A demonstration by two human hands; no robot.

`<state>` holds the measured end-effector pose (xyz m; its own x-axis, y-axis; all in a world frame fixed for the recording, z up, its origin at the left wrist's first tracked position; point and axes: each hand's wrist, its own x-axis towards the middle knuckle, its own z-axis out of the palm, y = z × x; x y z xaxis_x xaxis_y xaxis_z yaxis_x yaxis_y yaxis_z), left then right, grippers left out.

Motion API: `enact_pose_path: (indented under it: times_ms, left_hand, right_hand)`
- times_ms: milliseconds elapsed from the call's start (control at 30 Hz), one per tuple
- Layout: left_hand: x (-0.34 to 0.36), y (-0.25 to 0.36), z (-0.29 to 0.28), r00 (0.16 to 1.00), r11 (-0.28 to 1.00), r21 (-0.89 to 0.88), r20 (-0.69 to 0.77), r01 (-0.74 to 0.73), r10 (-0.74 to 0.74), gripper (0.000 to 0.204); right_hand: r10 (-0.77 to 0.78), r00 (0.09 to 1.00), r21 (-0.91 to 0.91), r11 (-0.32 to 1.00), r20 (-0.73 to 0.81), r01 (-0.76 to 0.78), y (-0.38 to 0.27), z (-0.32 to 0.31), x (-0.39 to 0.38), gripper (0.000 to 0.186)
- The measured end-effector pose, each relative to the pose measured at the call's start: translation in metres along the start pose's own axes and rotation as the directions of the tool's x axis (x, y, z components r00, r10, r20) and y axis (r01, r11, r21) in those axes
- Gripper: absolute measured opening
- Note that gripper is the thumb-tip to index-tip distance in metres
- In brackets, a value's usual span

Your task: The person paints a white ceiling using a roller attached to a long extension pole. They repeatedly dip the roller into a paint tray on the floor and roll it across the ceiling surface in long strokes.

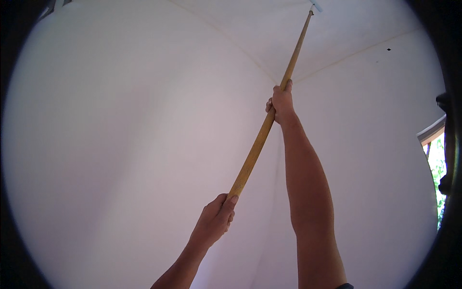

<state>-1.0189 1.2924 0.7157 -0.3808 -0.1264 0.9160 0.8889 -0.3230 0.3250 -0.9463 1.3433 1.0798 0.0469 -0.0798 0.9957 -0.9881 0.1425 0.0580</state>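
Note:
A long wooden pole [256,149] slants up and to the right toward the ceiling. At its far tip is a small pale bar-shaped head [316,5] that looks like a paint roller, up against or close to the ceiling. My left hand [216,217] is closed round the pole's lower end, thumb lying along the wood. Higher up, my right hand [282,102] grips the pole with its arm stretched upward. Both palms hide the parts of the pole they hold.
Pale walls [120,144] meet the ceiling [288,33] at a corner behind my right hand. A window [435,164] with greenery outside is at the right edge. A small dark spot [389,49] marks the right wall. Something partly cut off shows at the upper left.

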Motion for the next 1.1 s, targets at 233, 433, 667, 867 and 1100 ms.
enact_pose_path:
  times_ms: [233, 433, 667, 867, 1100]
  left_hand:
    - [0.009, -0.015, -0.008, 0.999, 0.998, -0.049, 0.008, 0.032, -0.031, 0.044]
    - [0.003, -0.002, 0.001, 0.996, 0.998, -0.019, -0.060, 0.065, -0.066, 0.048]
    - [-0.027, 0.041, 0.021, 0.974, 0.980, -0.002, -0.111, 0.199, -0.198, 0.053]
    - [-0.042, 0.079, 0.026, 0.953, 0.956, 0.036, -0.107, 0.290, -0.284, 0.054]
    - [-0.049, 0.111, 0.031, 0.935, 0.938, 0.025, -0.082, 0.347, -0.344, 0.049]
  right_hand:
    - [-0.059, 0.998, -0.070, 0.996, -0.039, 0.056, -0.002, 0.006, -0.009, 0.073]
    - [0.023, 0.998, -0.138, 0.990, -0.054, -0.031, -0.009, 0.007, -0.018, 0.074]
    - [0.226, 0.974, -0.152, 0.962, -0.011, -0.225, -0.030, 0.005, -0.021, 0.073]
    - [0.323, 0.946, -0.137, 0.937, -0.012, -0.321, -0.034, 0.004, -0.017, 0.073]
    - [0.366, 0.930, -0.131, 0.921, -0.026, -0.366, -0.030, 0.003, -0.010, 0.069]
